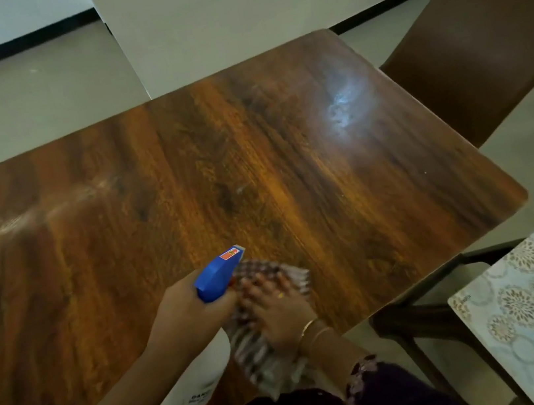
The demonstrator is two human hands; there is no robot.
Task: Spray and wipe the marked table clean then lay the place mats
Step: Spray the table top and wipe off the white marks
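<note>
The dark wooden table (pixel 220 174) bears whitish smears (pixel 344 104) and a checked cloth (pixel 269 323).

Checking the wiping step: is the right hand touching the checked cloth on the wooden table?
Touching. The head view shows the right hand pressed flat on the checked cloth, fingers spread over it, on the wooden table.

The left hand (pixel 188 309) is hiding the neck of the spray bottle (pixel 200 378), whose label is blurring unreadably; the right hand (pixel 278 311) is covering part of the motion-blurred cloth (pixel 263 352); the left picture edge is cropping the table (pixel 253 169).
</note>
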